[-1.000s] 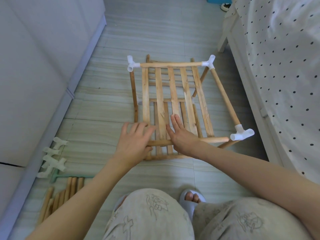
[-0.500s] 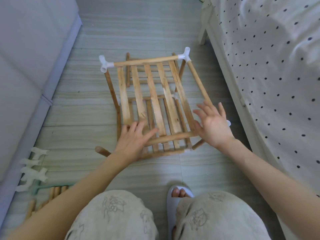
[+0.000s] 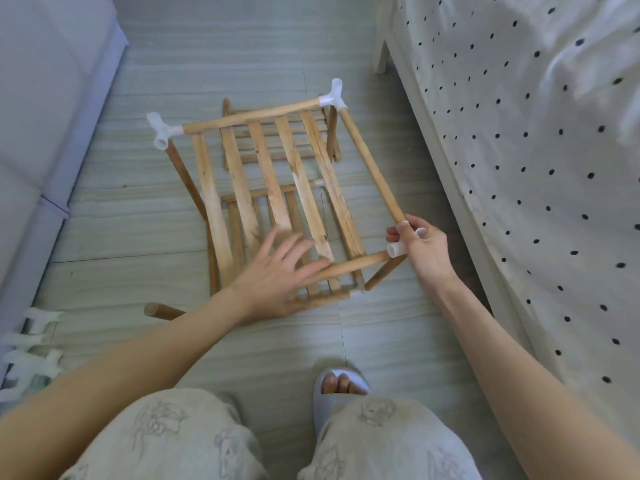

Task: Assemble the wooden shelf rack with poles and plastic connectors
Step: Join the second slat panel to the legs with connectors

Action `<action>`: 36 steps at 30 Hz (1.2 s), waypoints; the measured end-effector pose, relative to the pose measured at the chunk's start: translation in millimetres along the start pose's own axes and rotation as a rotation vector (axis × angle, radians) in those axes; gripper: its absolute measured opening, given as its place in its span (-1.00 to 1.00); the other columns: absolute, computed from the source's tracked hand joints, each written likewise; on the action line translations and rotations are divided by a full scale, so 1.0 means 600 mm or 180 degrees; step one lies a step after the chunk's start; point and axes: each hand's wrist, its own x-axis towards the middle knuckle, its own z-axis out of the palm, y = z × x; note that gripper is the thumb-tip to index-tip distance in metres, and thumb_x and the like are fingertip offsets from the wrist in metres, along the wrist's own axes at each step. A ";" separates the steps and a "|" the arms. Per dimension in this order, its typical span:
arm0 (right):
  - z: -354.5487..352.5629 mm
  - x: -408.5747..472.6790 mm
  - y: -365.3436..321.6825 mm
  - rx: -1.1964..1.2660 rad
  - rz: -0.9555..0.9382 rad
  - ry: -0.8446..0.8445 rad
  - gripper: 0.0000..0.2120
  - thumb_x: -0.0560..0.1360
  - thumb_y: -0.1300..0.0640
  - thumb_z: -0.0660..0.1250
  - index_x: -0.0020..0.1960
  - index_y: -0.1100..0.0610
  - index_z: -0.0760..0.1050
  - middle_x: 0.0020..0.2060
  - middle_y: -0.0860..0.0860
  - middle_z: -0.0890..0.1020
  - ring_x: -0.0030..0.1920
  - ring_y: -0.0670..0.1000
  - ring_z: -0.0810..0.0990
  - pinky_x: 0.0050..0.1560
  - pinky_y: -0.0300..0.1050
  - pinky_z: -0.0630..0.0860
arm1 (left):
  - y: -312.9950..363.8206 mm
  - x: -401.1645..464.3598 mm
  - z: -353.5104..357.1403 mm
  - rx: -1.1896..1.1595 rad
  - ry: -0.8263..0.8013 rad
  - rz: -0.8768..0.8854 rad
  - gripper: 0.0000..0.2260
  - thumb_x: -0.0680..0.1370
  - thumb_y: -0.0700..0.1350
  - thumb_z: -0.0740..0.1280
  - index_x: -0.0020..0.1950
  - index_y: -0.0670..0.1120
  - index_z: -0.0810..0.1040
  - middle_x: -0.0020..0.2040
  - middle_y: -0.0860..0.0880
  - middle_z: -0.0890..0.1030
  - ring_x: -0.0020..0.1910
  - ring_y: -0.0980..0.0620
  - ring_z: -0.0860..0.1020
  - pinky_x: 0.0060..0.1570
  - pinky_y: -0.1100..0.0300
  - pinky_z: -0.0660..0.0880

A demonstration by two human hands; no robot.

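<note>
Head view: on the floor the shelf rack stands half-built, her right hand pinching the near-right connector, just right of the near crossbar's free end, while her open left hand steadies that bar.

no readable text, labels, brands or numbers anywhere, only faint line drawings on the trousers
</note>
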 end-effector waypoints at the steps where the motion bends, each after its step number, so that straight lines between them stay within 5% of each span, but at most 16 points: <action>1: 0.002 0.001 0.002 0.0039 0.0001 0.0005 -0.88 0.59 0.17 0.20 -0.05 0.00 0.48 -0.25 -0.02 0.63 -0.15 -0.05 0.62 -0.03 -0.24 0.48 | 0.010 0.015 -0.003 -0.0069 0.0048 0.0065 -0.28 0.45 0.29 0.21 0.52 0.06 0.07 0.49 -0.18 0.15 0.49 -0.17 0.07 0.40 -0.28 -0.18; 5: 0.007 0.002 0.007 0.0056 -0.0097 0.0056 -0.84 0.59 0.18 0.19 -0.05 -0.04 0.49 -0.28 -0.04 0.60 -0.25 -0.12 0.57 -0.28 -0.49 0.43 | 0.042 0.076 -0.012 -0.0352 0.0026 -0.0009 -0.31 0.49 0.04 0.22 0.53 0.03 -0.07 0.54 -0.15 -0.05 0.52 -0.17 -0.12 0.40 -0.29 -0.26; 8: 0.008 0.001 0.010 0.0115 -0.0082 0.0059 -0.85 0.59 0.18 0.18 0.08 0.04 0.49 -0.26 -0.04 0.60 -0.27 -0.16 0.55 -0.29 -0.50 0.43 | 0.049 0.084 -0.010 -0.0762 -0.0091 -0.0181 -0.21 0.41 -0.31 0.27 0.52 0.02 -0.06 0.54 -0.08 -0.16 0.52 -0.13 -0.19 0.42 -0.28 -0.18; 11: 0.008 0.003 0.009 0.0189 -0.0003 0.0052 -0.79 0.58 0.18 0.19 0.18 0.04 0.48 -0.27 -0.06 0.59 -0.31 -0.22 0.53 -0.25 -0.50 0.43 | 0.029 0.070 -0.012 -0.1081 -0.0143 -0.0145 -0.16 0.39 -0.39 0.24 0.53 0.11 -0.05 0.54 -0.01 -0.22 0.52 -0.07 -0.21 0.46 -0.19 -0.14; 27: 0.038 -0.018 0.002 0.0559 0.0330 0.0325 -0.65 0.59 0.16 0.20 0.37 0.12 0.38 -0.21 -0.08 0.59 -0.11 -0.20 0.51 0.06 -0.24 0.30 | -0.022 0.036 -0.053 -0.1342 -0.0231 0.0097 -0.21 0.46 -0.35 0.23 0.48 0.23 -0.06 0.49 0.12 -0.26 0.50 0.07 -0.26 0.47 -0.13 -0.15; 31: 0.050 -0.020 0.002 0.0652 0.0439 0.0433 -0.64 0.59 0.16 0.19 0.39 0.08 0.36 -0.20 -0.08 0.58 -0.13 -0.21 0.49 -0.13 -0.37 0.31 | -0.025 0.033 -0.064 -0.1392 -0.0410 0.0236 -0.19 0.44 -0.34 0.23 0.46 0.22 -0.13 0.48 0.25 -0.23 0.46 0.16 -0.32 0.41 -0.15 -0.28; 33: 0.056 -0.021 -0.001 0.0676 0.0448 0.0500 -0.64 0.60 0.16 0.18 0.39 0.05 0.36 -0.20 -0.09 0.57 -0.14 -0.22 0.49 -0.24 -0.42 0.30 | -0.007 0.035 -0.068 -0.1572 -0.0329 0.0085 -0.25 0.44 -0.28 0.25 0.53 0.08 -0.01 0.53 0.19 -0.10 0.48 0.19 -0.26 0.36 -0.15 -0.36; 36: 0.073 -0.032 -0.004 0.0701 0.0429 0.0471 -0.65 0.60 0.18 0.16 0.37 0.01 0.37 -0.16 -0.06 0.56 -0.15 -0.20 0.49 -0.28 -0.44 0.33 | 0.027 0.040 -0.070 -0.1411 0.0239 -0.0347 -0.55 0.48 0.05 0.31 0.32 -0.08 0.36 0.36 0.02 0.30 0.39 0.04 0.12 0.42 -0.21 -0.19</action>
